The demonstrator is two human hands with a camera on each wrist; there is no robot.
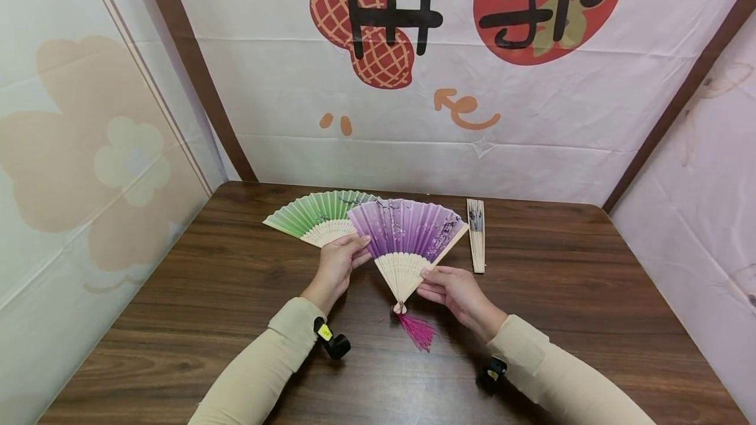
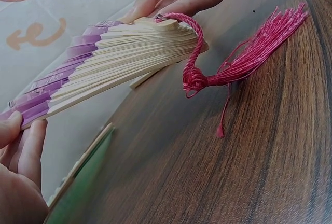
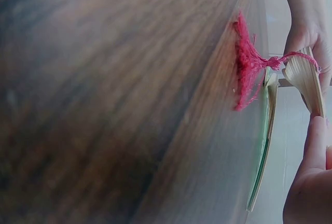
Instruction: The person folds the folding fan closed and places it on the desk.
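A purple folding fan [image 1: 407, 228] with pale ribs and blossom print is spread open above the table. My left hand [image 1: 338, 264] pinches its left edge between thumb and fingers, where the purple leaf meets the ribs; the left wrist view shows this grip too. On the other side my right hand [image 1: 457, 290] pinches the right outer rib, lower down. From the pivot hangs a magenta tassel [image 2: 254, 53] on a twisted cord [image 2: 194, 42]. Behind the left hand lies an opened green fan [image 1: 313, 215], partly covered by the purple one.
A folded fan [image 1: 477, 238] with pale ribs lies to the right of the purple one. All this is on a brown wood-grain table [image 1: 561, 294]. Printed white cloth [image 1: 283, 84] rises behind the table's far edge, and more cloth hangs at both sides.
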